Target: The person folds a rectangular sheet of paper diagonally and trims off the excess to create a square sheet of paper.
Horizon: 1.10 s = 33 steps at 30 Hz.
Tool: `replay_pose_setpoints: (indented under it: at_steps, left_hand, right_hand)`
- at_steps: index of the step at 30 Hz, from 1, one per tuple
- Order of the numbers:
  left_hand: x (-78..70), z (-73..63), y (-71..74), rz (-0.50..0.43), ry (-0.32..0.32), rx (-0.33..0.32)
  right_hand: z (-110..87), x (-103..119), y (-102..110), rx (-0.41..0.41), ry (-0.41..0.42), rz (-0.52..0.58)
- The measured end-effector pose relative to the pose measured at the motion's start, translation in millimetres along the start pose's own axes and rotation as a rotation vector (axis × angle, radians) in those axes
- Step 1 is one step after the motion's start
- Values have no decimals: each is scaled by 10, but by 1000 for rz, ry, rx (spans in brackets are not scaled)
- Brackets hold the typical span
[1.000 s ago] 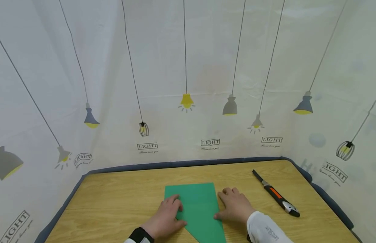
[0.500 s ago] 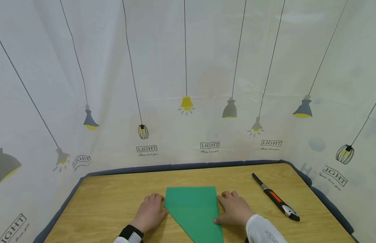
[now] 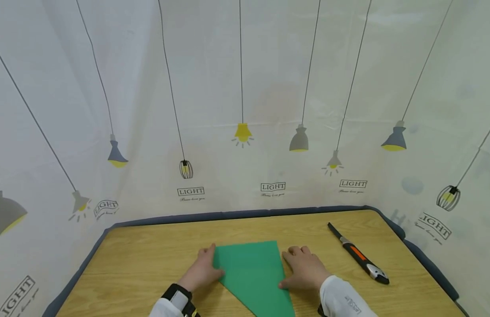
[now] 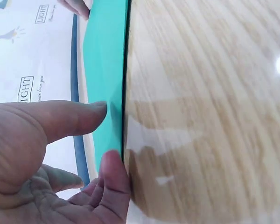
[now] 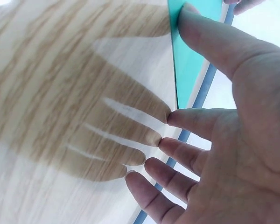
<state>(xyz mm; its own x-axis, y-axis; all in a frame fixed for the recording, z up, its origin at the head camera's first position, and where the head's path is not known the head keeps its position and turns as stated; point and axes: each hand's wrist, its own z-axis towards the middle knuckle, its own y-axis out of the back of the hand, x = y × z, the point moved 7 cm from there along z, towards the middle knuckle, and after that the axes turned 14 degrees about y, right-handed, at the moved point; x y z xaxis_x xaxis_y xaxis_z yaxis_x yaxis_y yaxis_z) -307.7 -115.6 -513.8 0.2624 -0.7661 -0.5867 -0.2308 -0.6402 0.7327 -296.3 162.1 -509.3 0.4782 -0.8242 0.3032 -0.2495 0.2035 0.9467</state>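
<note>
A sheet of green paper (image 3: 253, 277) lies on the wooden table, its lower left side running diagonally where a corner is folded or cut away; which one I cannot tell. At its left edge is my left hand (image 3: 203, 270), thumb tip against the paper (image 4: 105, 70) and fingers loosely bent beside the edge in the left wrist view. My right hand (image 3: 306, 270) rests along the right edge. In the right wrist view its thumb (image 5: 200, 32) touches the paper, while the spread fingers (image 5: 172, 175) meet the tabletop.
A knife-like tool (image 3: 361, 257) with a black and orange handle lies right of my right hand. Behind the wooden table (image 3: 150, 251) hangs a white curtain (image 3: 229, 79) printed with lamps. A dark blue band follows the table's far edge.
My left hand first slid left off the paper, then moved slightly up and right along its left edge. The paper has turned a little. My right hand has barely moved.
</note>
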Motion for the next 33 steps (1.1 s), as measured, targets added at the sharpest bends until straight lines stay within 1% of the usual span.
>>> replay_pose_setpoints:
  at_steps: [4,6,10,12,16,19,22,27,30,33]
  left_hand:
    - [-15,-39,11,38,-25,20]
    - [-22,-46,12,42,-35,36]
    - [-20,-43,-7,33,-30,69]
    - [-27,-39,-11,42,-35,66]
    - [-32,-26,-6,98,-70,26]
    - [-38,-29,1,114,-104,24]
    - [-44,-38,8,88,-128,59]
    - [-50,-37,19,15,-159,132]
    - [-48,-30,24,-4,-166,147]
    - [-42,-25,27,-21,-158,150]
  right_hand:
    - [-1,6,-3,3,-1,2]
    - [1,7,-1,2,0,0]
    - [2,11,-7,1,4,0]
    - [-1,16,-5,-2,5,4]
    - [-8,23,1,-6,7,17]
    - [-10,13,-5,-10,3,30]
    - [-13,3,-10,-18,-3,58]
    - [-25,14,4,-55,0,109]
    - [-24,26,5,-89,4,149]
    - [-14,17,-4,-127,-2,224]
